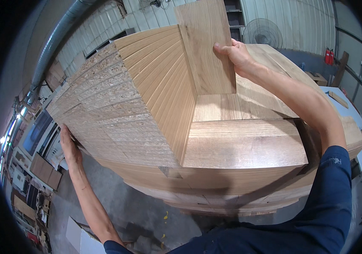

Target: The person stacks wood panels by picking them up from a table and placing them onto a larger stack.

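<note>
A wood-grain board (206, 46) stands upright on the stack, its lower end against lighter boards. My right hand (236, 56) grips its right edge, thumb on the front face and fingers behind. Just left of that board rises a tall pile of particleboard panels (104, 101), with rough cut faces toward me and smooth wood-toned edges (155, 72) on the right. My left hand (71, 148) rests along this pile's left side, fingers stretched out and partly hidden. In front lies a flat wood-grain panel (246, 144), on the lower layers of the stack.
Below the stack is a grey floor (104, 186) with yellow marks. A round fan (262, 34) and red extinguishers (329, 56) stand at the back right. Machinery (41, 135) lines the left. A silver duct (54, 38) runs overhead. A white surface (346, 108) is at right.
</note>
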Available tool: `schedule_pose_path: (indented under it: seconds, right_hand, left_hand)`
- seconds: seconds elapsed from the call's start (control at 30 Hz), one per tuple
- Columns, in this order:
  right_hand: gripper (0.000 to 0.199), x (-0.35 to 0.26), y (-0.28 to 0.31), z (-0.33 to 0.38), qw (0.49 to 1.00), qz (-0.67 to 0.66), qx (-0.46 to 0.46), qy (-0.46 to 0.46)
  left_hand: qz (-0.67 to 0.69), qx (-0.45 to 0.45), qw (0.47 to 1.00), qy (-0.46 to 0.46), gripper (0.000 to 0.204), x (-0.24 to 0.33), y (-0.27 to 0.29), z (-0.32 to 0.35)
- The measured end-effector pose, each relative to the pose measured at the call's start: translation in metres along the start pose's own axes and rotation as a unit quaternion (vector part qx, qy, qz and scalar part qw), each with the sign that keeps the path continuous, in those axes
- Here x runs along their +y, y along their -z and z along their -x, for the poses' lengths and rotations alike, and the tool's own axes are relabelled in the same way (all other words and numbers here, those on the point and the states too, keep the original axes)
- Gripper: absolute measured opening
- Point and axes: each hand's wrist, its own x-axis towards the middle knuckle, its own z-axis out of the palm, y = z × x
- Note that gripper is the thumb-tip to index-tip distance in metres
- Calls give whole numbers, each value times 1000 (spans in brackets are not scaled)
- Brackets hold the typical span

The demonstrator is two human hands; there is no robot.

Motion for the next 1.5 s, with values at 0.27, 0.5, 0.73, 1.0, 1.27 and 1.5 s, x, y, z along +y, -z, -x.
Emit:
schedule_pose_path:
  seconds: [0.27, 0.5, 0.73, 1.0, 1.27, 1.5]
  right_hand:
    - [36, 4, 13, -11, 999, 31, -23, 21]
    - [30, 29, 34, -72, 996, -29, 65, 58]
    - [35, 46, 22, -72, 998, -3, 53, 30]
    - [33, 41, 22, -78, 1000, 4, -10, 4]
    - [35, 33, 19, -70, 999, 21, -1, 24]
    - [49, -68, 87, -23, 987, 50, 40, 150]
  left_hand:
    - [1, 16, 1000, 2, 60, 0, -2, 3]
    - [7, -7, 1000, 12, 64, -11, 8, -7]
    - [20, -5, 999, 33, 65, -3, -2, 2]
    - [21, -9, 999, 28, 69, -5, 8, -2]
    - [-32, 24, 999, 3, 71, -6, 12, -3]
    - [-182, 190, 909, -324, 52, 29, -74, 107]
